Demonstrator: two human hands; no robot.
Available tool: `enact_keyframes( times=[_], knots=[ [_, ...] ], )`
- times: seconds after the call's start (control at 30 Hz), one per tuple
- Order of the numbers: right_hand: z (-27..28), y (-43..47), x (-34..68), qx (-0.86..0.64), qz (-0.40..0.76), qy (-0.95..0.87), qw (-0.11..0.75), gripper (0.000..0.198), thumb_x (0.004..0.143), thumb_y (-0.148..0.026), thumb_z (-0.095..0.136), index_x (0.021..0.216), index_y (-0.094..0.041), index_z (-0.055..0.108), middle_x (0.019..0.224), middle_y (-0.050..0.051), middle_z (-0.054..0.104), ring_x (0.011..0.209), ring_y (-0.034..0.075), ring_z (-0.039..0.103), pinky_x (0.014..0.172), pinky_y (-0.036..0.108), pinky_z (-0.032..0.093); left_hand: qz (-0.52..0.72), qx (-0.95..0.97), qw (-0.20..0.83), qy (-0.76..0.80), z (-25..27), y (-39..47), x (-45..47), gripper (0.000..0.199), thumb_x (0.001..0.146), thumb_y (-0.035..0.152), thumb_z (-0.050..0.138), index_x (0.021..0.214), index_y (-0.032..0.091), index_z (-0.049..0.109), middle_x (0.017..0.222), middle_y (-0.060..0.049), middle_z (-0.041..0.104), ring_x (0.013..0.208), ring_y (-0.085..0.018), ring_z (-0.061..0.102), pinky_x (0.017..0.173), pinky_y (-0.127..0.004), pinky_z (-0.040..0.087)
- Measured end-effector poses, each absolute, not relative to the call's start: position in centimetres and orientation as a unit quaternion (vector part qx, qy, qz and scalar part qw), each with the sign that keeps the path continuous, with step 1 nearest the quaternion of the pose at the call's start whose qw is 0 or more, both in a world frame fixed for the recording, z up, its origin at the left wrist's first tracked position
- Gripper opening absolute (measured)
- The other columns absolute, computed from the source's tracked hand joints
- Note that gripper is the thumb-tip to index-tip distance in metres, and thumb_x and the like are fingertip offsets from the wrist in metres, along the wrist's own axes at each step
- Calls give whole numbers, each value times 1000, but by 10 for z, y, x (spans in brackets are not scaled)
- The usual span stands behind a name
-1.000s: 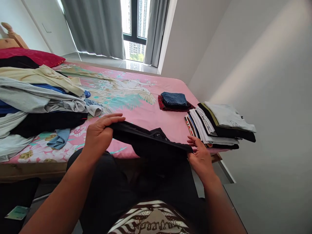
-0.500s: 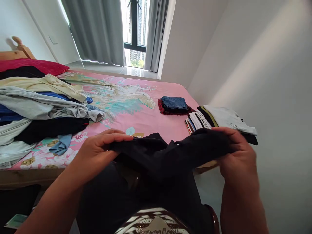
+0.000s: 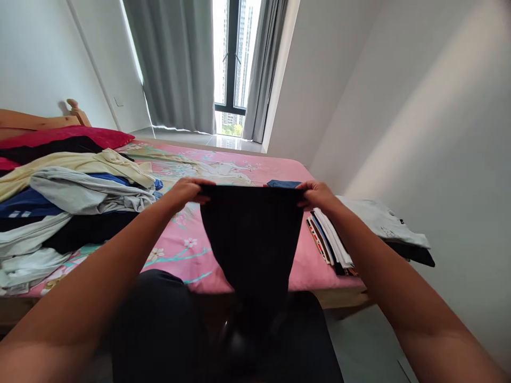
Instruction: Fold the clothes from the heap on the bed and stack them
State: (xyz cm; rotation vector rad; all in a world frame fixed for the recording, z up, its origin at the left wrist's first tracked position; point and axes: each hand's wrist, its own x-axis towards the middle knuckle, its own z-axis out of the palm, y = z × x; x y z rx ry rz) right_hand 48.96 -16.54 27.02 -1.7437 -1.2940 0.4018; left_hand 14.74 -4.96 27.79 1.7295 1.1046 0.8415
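Note:
A black garment (image 3: pixel 253 234) hangs stretched between my hands, its straight top edge pulled taut. My left hand (image 3: pixel 189 192) pinches the left end of that edge, and my right hand (image 3: pixel 315 196) pinches the right end. Both arms reach out over the near edge of the bed. The cloth narrows downward, and its lower part merges with my dark trousers (image 3: pixel 155 314), so its full shape cannot be made out. Behind the garment and my right hand, a folded blue denim piece (image 3: pixel 282 184) is mostly hidden.
A heap of loose clothes (image 3: pixel 91 191) covers the left of the pink flowered bed (image 3: pixel 187 234). At the right edge stands a row of folded clothes (image 3: pixel 325 239), beside a white folded shirt (image 3: pixel 371 215) on a stack. A wall (image 3: pixel 439 159) rises on the right.
Both hands have moved forward and up, away from my body. The black garment, bunched and low before, now hangs spread out by its top edge. The view has tilted upward.

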Motion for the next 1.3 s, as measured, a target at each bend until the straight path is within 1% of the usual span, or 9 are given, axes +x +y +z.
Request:
enact_keyframes(
  times=[0.17, 0.23, 0.3, 0.4, 0.47, 0.7, 0.83, 0.97, 1.3],
  knots=[
    [347, -123, 492, -593, 5, -559, 579, 36, 71, -9, 39, 96, -10, 65, 90, 5, 63, 75, 11, 61, 64, 26, 48, 547, 747, 135, 353, 350, -25, 154, 49, 73, 10, 30, 106, 0, 66, 100, -2, 70, 100, -14, 61, 92, -29, 43],
    [358, -125, 490, -596, -9, -583, 551, 40, 71, -11, 38, 100, -10, 65, 95, 7, 63, 77, 9, 59, 67, 25, 47, 536, 769, 84, 339, 357, -28, 144, 54, 76, 10, 24, 112, -2, 62, 102, 0, 68, 102, -13, 60, 92, -30, 41],
    [345, -127, 487, -625, -30, -615, 479, 41, 71, -12, 39, 101, -10, 66, 93, 7, 65, 77, 9, 58, 72, 27, 46, 486, 788, 60, 374, 342, -33, 130, 50, 74, 8, 31, 110, 5, 66, 102, 1, 70, 102, -14, 61, 95, -29, 42],
    [284, -130, 479, -677, -60, -647, 345, 39, 71, -10, 42, 100, -16, 68, 93, 6, 67, 85, 14, 57, 83, 33, 43, 368, 806, 61, 460, 280, -42, 113, 49, 66, 7, 42, 103, 19, 72, 105, 1, 71, 104, -18, 62, 97, -29, 44],
    [225, -134, 472, -700, -42, -653, 285, 42, 69, -7, 43, 101, -19, 67, 102, 6, 66, 93, 18, 58, 87, 33, 43, 303, 816, 101, 481, 221, -51, 105, 51, 65, 7, 42, 105, 20, 71, 111, 0, 69, 107, -19, 61, 98, -27, 43],
    [28, -187, 448, -732, 9, -643, 224, 41, 57, -5, 44, 87, -17, 68, 89, 6, 67, 86, 20, 62, 80, 31, 49, 90, 802, 222, 548, 55, -113, 98, 47, 72, 9, 44, 112, 20, 68, 119, -4, 65, 113, -18, 58, 102, -29, 40],
    [-23, -219, 444, -721, -14, -637, 274, 52, 61, -5, 43, 108, -18, 61, 115, 10, 59, 112, 25, 52, 99, 43, 41, 57, 806, 159, 567, 38, -135, 100, 44, 76, 13, 48, 114, 25, 66, 120, -5, 63, 114, -21, 55, 102, -34, 39],
    [-36, -228, 446, -677, -54, -657, 328, 61, 64, -4, 41, 122, -18, 52, 123, 11, 52, 119, 24, 46, 105, 46, 37, 35, 817, 106, 567, 40, -140, 104, 41, 78, 16, 48, 113, 26, 66, 122, -6, 61, 114, -24, 54, 99, -38, 40],
    [-33, -225, 442, -670, -53, -671, 315, 37, 73, -11, 49, 107, -16, 62, 107, 9, 60, 105, 23, 50, 99, 43, 40, 24, 807, 70, 586, 39, -148, 115, 43, 81, 16, 45, 119, 26, 62, 127, -9, 55, 114, -24, 53, 96, -39, 41]
  ],
)
